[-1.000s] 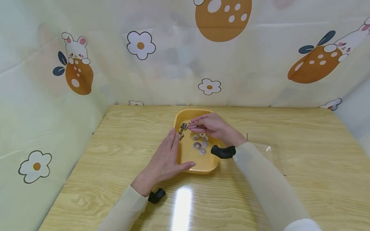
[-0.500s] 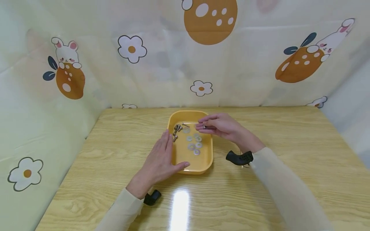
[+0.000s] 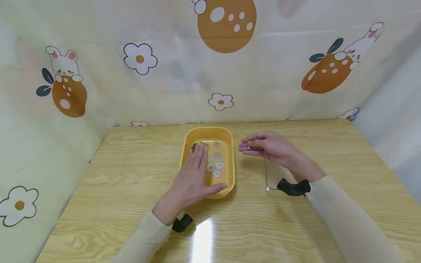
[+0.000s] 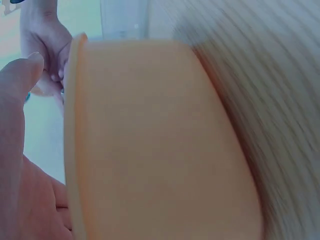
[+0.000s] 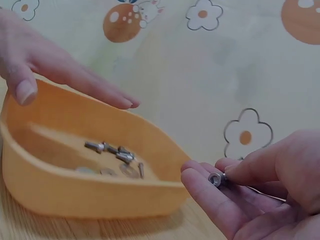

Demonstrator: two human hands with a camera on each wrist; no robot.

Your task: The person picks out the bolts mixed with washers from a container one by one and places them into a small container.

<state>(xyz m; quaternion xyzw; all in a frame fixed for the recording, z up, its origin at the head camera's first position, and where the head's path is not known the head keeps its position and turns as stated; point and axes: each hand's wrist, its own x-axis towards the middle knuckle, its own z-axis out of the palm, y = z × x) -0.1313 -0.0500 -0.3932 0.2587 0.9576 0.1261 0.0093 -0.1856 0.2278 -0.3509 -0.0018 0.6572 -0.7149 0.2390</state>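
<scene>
A yellow-orange plastic tray (image 3: 234, 164) stands on the table, holding several washers (image 3: 217, 174) and a cluster of metal bolts (image 5: 125, 156). My left hand (image 3: 192, 175) lies across the tray's left rim with straight fingers and the thumb spread over the near end; whether it presses the rim I cannot tell. To the right of the tray, my right hand (image 3: 276, 148) pinches a socket-head bolt (image 5: 216, 179) between thumb and fingers, palm side up in the right wrist view. Left-hand fingers partly hide the bolts in the head view.
A clear, thin-edged plastic box or sheet (image 3: 273, 175) lies on the wooden table (image 3: 138, 164) beneath my right forearm. A patterned cloth (image 3: 177, 84) hangs behind the table. Each wrist wears a black camera mount (image 3: 294, 187).
My right hand has moved out of the tray to the right with the bolt. The left hand has shifted slightly over the tray, covering more bolts. The head view has turned rightward.
</scene>
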